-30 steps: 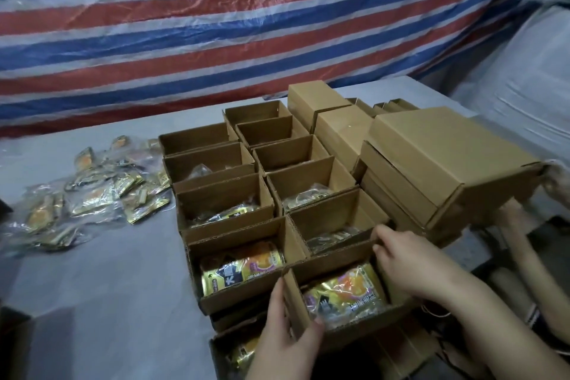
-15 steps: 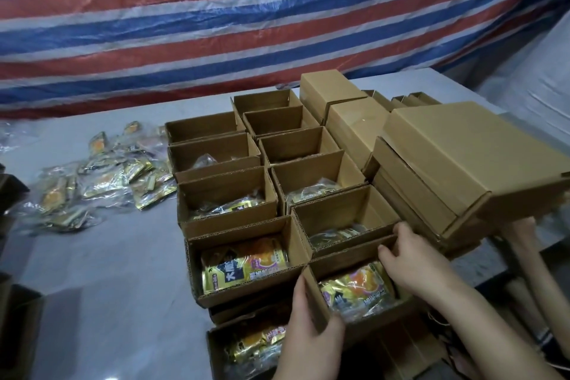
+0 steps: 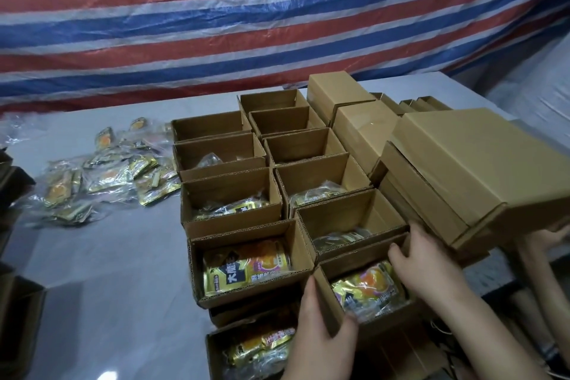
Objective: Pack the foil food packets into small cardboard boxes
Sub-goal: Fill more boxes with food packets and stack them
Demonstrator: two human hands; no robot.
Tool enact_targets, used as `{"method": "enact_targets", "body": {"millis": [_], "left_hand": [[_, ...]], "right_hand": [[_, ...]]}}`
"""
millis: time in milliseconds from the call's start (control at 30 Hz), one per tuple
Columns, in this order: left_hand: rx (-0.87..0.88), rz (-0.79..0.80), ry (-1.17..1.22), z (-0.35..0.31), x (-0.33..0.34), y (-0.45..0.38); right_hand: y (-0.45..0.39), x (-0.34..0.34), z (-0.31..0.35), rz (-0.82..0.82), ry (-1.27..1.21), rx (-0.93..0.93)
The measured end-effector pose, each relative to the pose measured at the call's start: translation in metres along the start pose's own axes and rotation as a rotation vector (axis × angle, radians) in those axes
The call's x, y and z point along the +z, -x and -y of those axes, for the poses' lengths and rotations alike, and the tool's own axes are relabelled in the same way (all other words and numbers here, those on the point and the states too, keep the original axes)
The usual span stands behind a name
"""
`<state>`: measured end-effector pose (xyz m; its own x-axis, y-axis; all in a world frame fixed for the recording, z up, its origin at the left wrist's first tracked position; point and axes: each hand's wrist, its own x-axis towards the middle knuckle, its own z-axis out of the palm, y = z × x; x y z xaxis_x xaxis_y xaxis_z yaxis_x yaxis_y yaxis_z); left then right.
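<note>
Nearest the table (image 3: 108, 302) edge, both hands grip one open box (image 3: 334, 311) holding a foil packet (image 3: 367, 290). Left hand (image 3: 320, 336) clasps its near-left corner, thumb inside. Right hand (image 3: 431, 268) curls over its far wall.

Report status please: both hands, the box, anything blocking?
Left hand and right hand both grip the near box, foil packet inside. Closed boxes tight on the right. Loose packets wait far left.
</note>
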<state>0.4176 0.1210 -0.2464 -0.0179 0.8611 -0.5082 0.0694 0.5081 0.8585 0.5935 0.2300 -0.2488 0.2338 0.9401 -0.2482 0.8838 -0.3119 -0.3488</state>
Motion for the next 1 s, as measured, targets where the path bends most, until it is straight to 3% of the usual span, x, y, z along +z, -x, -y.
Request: {"method": "enact_targets", "body": {"millis": [267,533,733,1000], "left_hand": [[0.027,-0.036,-0.133,-0.013,-0.024,0.010],[0.172,0.084,-0.083,-0.039,-0.127,0.034],[0.450,-0.329,0.013,-0.034,-0.233,0.034],[0.304,-0.645,-0.197,0.014,-0.418,-0.004]], "right_hand": [[0.033,-0.005,0.033,-0.181,0.147,-0.271],[0.054,-0.014,0.136,-0.212,-0.020,-0.491],[0.068,-0.003,0.246,-0.156,-0.104,-0.704],[0.088,0.073,0.398,-0.067,-0.124,-0.971]]}}
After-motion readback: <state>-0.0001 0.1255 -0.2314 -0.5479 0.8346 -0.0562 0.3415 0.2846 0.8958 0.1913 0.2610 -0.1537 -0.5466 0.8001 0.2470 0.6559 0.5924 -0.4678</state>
